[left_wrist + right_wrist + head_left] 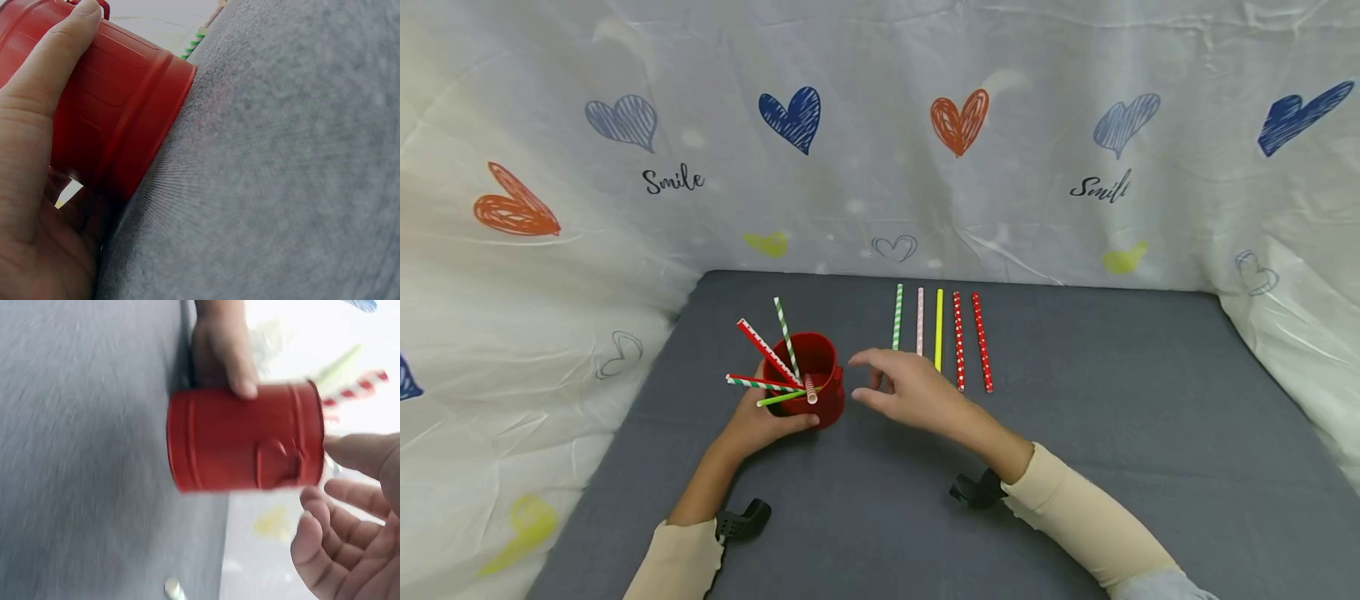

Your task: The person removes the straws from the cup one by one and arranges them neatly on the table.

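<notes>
A red metal bucket [829, 408] stands on the grey table, with several paper straws [767, 350] leaning out of it in red, green and pink patterns. My left hand [765, 427] grips the bucket from its left side, the thumb [59, 56] lying along the wall. To the right of the bucket, my right hand [910, 390] hovers with thumb and fingers parted and nothing between them. In the right wrist view, its fingers [309, 534] are near the bucket's rim, beside a small handle on the wall.
Several straws lie in a row behind my right hand: a green striped one [898, 317], a pink one [920, 321], a yellow one [938, 329] and red dotted ones [982, 342]. A white curtain [865, 192] printed with hearts hangs behind the grey table [1112, 400].
</notes>
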A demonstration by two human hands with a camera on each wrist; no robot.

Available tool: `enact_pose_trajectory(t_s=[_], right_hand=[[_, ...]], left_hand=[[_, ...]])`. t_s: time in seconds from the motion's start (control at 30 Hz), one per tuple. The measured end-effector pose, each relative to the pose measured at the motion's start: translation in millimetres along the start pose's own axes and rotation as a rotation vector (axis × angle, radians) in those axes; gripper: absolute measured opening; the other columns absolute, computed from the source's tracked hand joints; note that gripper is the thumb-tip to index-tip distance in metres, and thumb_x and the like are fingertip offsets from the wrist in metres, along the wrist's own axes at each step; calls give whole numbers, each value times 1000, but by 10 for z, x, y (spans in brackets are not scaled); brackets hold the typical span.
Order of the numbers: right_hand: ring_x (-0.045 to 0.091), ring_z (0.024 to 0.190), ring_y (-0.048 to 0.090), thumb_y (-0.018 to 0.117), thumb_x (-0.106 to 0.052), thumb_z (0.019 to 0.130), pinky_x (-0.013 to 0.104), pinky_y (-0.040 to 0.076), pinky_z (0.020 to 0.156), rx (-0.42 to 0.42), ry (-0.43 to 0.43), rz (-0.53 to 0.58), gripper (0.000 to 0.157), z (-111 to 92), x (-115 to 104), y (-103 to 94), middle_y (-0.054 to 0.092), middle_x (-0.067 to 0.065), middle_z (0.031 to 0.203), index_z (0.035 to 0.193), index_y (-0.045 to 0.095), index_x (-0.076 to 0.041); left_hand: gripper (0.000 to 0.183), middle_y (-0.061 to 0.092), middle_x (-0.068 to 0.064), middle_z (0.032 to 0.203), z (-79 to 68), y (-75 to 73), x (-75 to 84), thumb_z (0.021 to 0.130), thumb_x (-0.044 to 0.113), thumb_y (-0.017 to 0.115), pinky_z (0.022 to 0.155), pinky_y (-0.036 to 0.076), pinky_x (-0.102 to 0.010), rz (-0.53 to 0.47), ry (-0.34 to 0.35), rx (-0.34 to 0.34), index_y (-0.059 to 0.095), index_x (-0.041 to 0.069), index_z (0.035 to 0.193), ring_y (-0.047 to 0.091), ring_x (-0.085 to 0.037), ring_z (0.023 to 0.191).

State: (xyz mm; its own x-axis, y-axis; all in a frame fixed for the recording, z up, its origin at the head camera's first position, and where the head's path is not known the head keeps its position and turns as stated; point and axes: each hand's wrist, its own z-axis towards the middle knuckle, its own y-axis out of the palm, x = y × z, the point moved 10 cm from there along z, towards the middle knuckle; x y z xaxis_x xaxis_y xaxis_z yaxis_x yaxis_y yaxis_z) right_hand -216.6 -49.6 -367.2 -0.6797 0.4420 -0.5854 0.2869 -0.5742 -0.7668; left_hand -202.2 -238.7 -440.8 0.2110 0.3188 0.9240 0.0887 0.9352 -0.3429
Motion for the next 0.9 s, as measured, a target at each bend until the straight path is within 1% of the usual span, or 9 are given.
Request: enact_pose_trajectory(t_s=[0.07,0.17,0.3,0.4,0.57,0.63,0.77,0.9], right_hand=[[7,62,48,77,-24,91,25,43,55,11,-14,-27,41,62,-88,63,55,-10,79,128,65,-11],[5,64,48,77,-25,91,24,43,56,17,-37,-36,43,126,-205,130,55,-9,78,129,64,-9],[4,63,49,78,-23,90,23,43,54,2,-61,-8,45,187,-318,208,55,-9,75,130,64,-10],[5,64,50,78,-21,90,22,43,54,-10,-76,14,40,224,-375,278,54,-9,75,127,66,-11],[12,69,56,74,-17,93,21,43,58,23,-105,14,27,247,-444,322,58,-8,81,119,71,-11],[12,70,57,74,-17,93,20,43,59,34,-112,5,25,253,-461,328,59,-7,83,118,72,-11],[7,69,53,73,-19,94,19,43,59,30,-107,-17,24,273,-464,354,63,-8,84,117,73,-13],[5,67,52,71,-17,96,19,43,58,36,-103,-35,23,278,-460,357,70,-6,90,118,74,-12]], left_hand=[[92,52,-16,137,-1,-2,1,74,3,88,96,47,-27,3,7,-1,31,3,147,50,-19,121],[89,52,-14,136,0,7,9,75,3,87,94,48,-28,-4,19,-12,33,3,146,52,-20,119],[87,51,-12,136,5,10,28,75,2,87,95,49,-28,-23,45,-20,34,2,144,53,-19,118],[86,53,-11,134,11,0,25,75,-1,87,95,48,-27,-46,64,-22,35,2,144,54,-18,117],[88,55,-12,133,28,8,19,74,-4,86,95,49,-27,-86,91,-41,34,2,144,56,-18,115],[88,55,-12,133,30,3,14,74,-4,85,95,49,-27,-88,97,-40,33,2,145,56,-18,115],[88,55,-11,132,22,-18,4,74,-4,86,94,49,-26,-81,90,-26,34,2,145,56,-17,115],[87,54,-12,133,18,-2,21,75,-4,85,95,48,-27,-84,90,-35,34,1,145,57,-17,115]])
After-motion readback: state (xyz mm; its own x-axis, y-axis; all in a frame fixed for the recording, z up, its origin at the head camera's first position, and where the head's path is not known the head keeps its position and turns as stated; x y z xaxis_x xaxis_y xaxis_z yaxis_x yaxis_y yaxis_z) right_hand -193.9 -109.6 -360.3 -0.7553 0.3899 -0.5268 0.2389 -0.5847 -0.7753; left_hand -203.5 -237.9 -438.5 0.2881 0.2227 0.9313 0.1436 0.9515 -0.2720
